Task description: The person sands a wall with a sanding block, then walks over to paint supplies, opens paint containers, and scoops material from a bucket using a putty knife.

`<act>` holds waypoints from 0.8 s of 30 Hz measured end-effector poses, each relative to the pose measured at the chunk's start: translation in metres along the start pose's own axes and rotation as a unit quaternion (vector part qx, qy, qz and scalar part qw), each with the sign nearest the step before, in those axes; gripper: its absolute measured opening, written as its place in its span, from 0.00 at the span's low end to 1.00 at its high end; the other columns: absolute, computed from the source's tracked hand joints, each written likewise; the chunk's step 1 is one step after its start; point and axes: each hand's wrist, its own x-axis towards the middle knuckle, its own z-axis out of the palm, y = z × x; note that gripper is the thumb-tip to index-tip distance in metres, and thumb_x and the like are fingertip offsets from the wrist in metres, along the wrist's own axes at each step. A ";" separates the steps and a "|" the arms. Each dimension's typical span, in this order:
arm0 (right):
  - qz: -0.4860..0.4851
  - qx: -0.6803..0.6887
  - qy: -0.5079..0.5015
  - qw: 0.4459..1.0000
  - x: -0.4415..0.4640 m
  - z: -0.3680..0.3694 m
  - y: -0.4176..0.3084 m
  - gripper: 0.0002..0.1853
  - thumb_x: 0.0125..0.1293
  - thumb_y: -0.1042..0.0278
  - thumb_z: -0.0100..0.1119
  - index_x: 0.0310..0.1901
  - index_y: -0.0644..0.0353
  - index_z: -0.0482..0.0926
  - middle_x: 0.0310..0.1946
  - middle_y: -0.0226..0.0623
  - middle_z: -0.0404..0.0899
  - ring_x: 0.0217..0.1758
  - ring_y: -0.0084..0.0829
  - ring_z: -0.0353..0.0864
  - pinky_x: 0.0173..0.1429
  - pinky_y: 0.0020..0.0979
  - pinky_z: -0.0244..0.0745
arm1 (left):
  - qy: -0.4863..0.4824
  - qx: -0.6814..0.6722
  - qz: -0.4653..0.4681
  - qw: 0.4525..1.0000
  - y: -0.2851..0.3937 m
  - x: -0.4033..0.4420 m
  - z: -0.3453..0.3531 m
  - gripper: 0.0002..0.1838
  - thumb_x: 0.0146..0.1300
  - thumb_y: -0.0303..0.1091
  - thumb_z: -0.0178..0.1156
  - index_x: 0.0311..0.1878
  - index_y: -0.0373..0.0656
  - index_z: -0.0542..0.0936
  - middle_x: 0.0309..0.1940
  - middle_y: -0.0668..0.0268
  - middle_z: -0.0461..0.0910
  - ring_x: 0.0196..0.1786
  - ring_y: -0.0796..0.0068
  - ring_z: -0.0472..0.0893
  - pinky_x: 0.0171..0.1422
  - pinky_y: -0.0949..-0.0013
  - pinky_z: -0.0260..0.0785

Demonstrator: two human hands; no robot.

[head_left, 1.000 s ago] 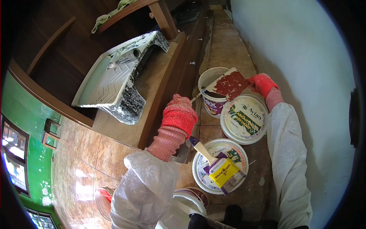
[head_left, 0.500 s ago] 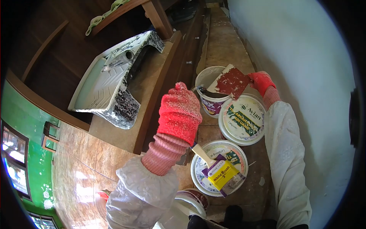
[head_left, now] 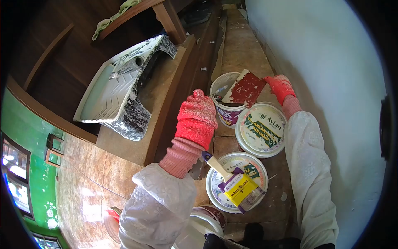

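In a red, dust-caked glove, my right hand (head_left: 280,88) pinches the edge of a flat red putty spreader (head_left: 248,88) smeared with pale filler. The spreader lies tilted over the mouth of an open white bucket (head_left: 230,117) with a purple label. My left hand (head_left: 197,118), gloved the same way, is closed just left of that bucket; what its fingers hold, if anything, is hidden. A small dark and bluish object (head_left: 219,93) shows at the bucket's left rim, close to the left fingers. A lidded Avian tub (head_left: 263,128) stands below the right hand.
A packaged paint brush (head_left: 240,189) lies on another lidded tub (head_left: 213,193). On the wooden ledge at left sits a paint tray (head_left: 143,124) with a roller (head_left: 128,67). A pale wall (head_left: 331,83) runs along the right. Another bucket (head_left: 213,218) is at the bottom.
The red spreader has shifted slightly left and tilted more steeply over the bucket, my right hand moving with it. My left forearm has swung a little to the right.
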 end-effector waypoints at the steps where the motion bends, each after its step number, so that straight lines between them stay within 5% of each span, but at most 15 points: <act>1: -0.014 0.003 0.009 1.000 0.000 0.000 0.001 0.24 0.56 0.44 0.61 0.32 0.64 0.83 0.19 0.38 0.76 0.23 0.30 0.75 0.33 0.35 0.71 | 0.006 -0.012 0.007 1.000 0.001 -0.001 -0.001 0.11 0.48 0.29 0.64 0.36 0.37 0.80 0.40 0.55 0.75 0.43 0.58 0.81 0.44 0.62 0.78; 5: -0.024 -0.015 0.008 1.000 -0.011 0.000 -0.005 0.24 0.55 0.45 0.62 0.30 0.64 0.82 0.20 0.38 0.76 0.24 0.31 0.75 0.32 0.35 0.71 | 0.023 -0.011 0.009 1.000 0.010 -0.002 0.011 0.11 0.50 0.29 0.63 0.37 0.36 0.79 0.40 0.55 0.75 0.43 0.59 0.81 0.43 0.63 0.77; 7: -0.025 0.013 0.005 1.000 -0.017 0.004 -0.004 0.26 0.55 0.44 0.61 0.21 0.66 0.79 0.18 0.42 0.77 0.25 0.37 0.78 0.37 0.40 0.70 | 0.007 -0.015 0.015 1.000 0.014 -0.002 0.010 0.11 0.52 0.28 0.61 0.38 0.35 0.79 0.40 0.54 0.75 0.44 0.59 0.81 0.43 0.63 0.77; 14: -0.031 0.014 -0.017 0.999 0.026 0.021 0.029 0.26 0.58 0.44 0.58 0.27 0.65 0.82 0.22 0.45 0.80 0.30 0.40 0.81 0.39 0.42 0.72 | 0.021 -0.018 0.007 1.000 0.011 -0.003 0.003 0.10 0.53 0.29 0.60 0.38 0.36 0.79 0.39 0.54 0.75 0.40 0.58 0.82 0.40 0.63 0.78; 16: -0.137 -0.151 -0.058 0.977 0.047 0.019 0.038 0.13 0.52 0.62 0.66 0.38 0.60 0.81 0.28 0.40 0.82 0.33 0.39 0.83 0.39 0.37 0.76 | 0.036 -0.024 0.017 0.999 0.008 -0.003 -0.005 0.11 0.51 0.30 0.62 0.38 0.37 0.79 0.39 0.54 0.75 0.40 0.58 0.82 0.40 0.62 0.78; 20: -0.130 -0.214 -0.093 0.964 0.049 0.010 0.030 0.23 0.45 0.78 0.69 0.47 0.52 0.80 0.32 0.39 0.83 0.37 0.42 0.83 0.41 0.37 0.77 | 0.025 -0.019 0.020 0.999 0.004 -0.006 -0.021 0.11 0.49 0.31 0.64 0.37 0.38 0.80 0.40 0.54 0.75 0.41 0.57 0.82 0.41 0.62 0.78; 22: -0.403 -0.372 -0.032 0.836 0.029 -0.003 0.025 0.24 0.44 0.78 0.69 0.47 0.52 0.80 0.31 0.38 0.83 0.37 0.43 0.82 0.40 0.37 0.76 | 0.019 -0.022 0.015 0.999 0.003 -0.009 -0.024 0.11 0.47 0.31 0.66 0.35 0.39 0.80 0.39 0.54 0.75 0.41 0.57 0.82 0.42 0.62 0.78; 23: -0.402 -0.372 -0.033 0.836 0.033 0.001 0.024 0.24 0.44 0.78 0.69 0.47 0.52 0.80 0.31 0.38 0.83 0.37 0.43 0.82 0.40 0.37 0.76 | 0.018 -0.022 0.016 0.999 0.003 -0.010 -0.023 0.11 0.47 0.31 0.66 0.35 0.39 0.80 0.39 0.54 0.75 0.41 0.57 0.82 0.42 0.62 0.78; 24: -0.290 -0.265 -0.082 0.916 0.037 0.005 0.022 0.18 0.47 0.74 0.69 0.44 0.55 0.80 0.30 0.37 0.83 0.34 0.41 0.82 0.38 0.37 0.76 | 0.024 -0.018 0.019 0.999 0.004 -0.012 -0.023 0.12 0.46 0.31 0.66 0.35 0.39 0.80 0.39 0.54 0.75 0.41 0.57 0.82 0.42 0.62 0.78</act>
